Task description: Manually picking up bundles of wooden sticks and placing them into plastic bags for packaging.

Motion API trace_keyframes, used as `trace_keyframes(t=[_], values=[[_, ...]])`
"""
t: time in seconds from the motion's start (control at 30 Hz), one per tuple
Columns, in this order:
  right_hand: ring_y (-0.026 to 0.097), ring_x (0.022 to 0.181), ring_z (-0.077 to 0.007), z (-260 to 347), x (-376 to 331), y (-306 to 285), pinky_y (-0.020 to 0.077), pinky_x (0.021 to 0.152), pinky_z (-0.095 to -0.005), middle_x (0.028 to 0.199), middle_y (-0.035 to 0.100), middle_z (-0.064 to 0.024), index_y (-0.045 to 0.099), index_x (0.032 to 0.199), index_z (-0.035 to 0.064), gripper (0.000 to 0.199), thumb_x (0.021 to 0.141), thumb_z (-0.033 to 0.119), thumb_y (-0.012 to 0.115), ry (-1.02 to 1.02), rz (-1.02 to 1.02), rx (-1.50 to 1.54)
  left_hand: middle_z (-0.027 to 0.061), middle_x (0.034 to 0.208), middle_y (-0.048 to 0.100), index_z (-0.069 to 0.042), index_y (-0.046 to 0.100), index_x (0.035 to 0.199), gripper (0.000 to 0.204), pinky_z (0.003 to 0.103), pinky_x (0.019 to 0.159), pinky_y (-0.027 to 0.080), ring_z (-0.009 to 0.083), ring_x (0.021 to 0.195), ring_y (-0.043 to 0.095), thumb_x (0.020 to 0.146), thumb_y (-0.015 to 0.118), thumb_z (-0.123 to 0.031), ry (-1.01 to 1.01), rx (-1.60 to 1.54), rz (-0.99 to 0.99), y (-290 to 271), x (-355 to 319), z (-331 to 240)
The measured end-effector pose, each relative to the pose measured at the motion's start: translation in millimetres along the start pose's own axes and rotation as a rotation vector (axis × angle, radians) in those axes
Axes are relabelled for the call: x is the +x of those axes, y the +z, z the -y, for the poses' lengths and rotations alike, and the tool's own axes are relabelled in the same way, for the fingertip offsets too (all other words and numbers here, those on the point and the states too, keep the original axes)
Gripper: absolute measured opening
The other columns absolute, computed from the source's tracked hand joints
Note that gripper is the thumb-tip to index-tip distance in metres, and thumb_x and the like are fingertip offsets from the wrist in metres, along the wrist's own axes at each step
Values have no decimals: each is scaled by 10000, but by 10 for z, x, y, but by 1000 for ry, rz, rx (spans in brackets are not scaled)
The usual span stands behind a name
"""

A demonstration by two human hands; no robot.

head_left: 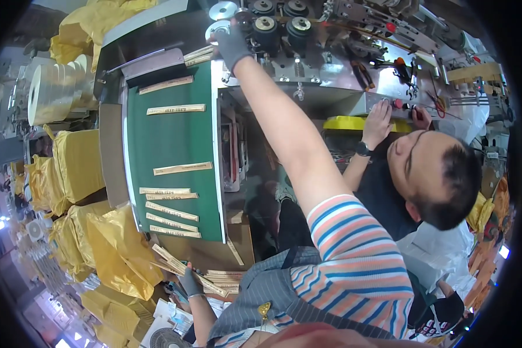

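My right hand (232, 47), in a grey glove, stretches to the far end of the machine. Its fingers look spread over a silver disc (218, 30), and no held item shows. Just beside it, several narrow tan paper packets (198, 55) lie bunched at the belt's far end. Down at the near end, my left hand (191, 283), also gloved, grips a loose fan of tan paper packets (169, 258). More packets (226, 275) are stacked right beside that hand. Along the green conveyor belt (174, 139), single packets (176, 109) lie crosswise, with a closer group near its end.
On the right, a co-worker's hands (379, 120) touch a panel with buttons above a yellow tray (345, 123). Black rollers (265, 35) and pliers (362, 75) are on the machine top. Yellow bags (122, 249) and white film reels (55, 93) stand left of the belt. A cardboard box (240, 235) sits below its end.
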State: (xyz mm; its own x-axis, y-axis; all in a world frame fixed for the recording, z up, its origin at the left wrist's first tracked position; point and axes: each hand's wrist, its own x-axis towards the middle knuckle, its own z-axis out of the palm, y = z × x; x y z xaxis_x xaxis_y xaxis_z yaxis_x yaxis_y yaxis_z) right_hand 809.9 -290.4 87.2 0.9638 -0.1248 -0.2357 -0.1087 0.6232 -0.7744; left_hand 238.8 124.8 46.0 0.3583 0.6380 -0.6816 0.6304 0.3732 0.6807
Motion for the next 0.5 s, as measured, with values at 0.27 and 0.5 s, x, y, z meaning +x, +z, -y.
trace_keyframes(t=[0.27, 0.5], values=[[472, 448, -115, -647, -1043, 637, 426, 452, -251, 743, 621, -81, 331, 1368, 42, 589, 816, 109, 526, 66, 328, -152, 32, 658, 493, -75, 493, 923, 176, 297, 495, 431, 159, 555, 493, 839, 636, -132, -104, -94, 7, 56, -399, 66], [612, 742, -361, -1303, -917, 373, 485, 702, -424, 793, 607, -237, 156, 1444, 89, 674, 859, 208, 469, -288, -151, -977, 37, 658, 498, -49, 524, 850, 165, 308, 479, 427, 173, 505, 482, 834, 638, -169, -170, -152, -2, -266, -558, 432]])
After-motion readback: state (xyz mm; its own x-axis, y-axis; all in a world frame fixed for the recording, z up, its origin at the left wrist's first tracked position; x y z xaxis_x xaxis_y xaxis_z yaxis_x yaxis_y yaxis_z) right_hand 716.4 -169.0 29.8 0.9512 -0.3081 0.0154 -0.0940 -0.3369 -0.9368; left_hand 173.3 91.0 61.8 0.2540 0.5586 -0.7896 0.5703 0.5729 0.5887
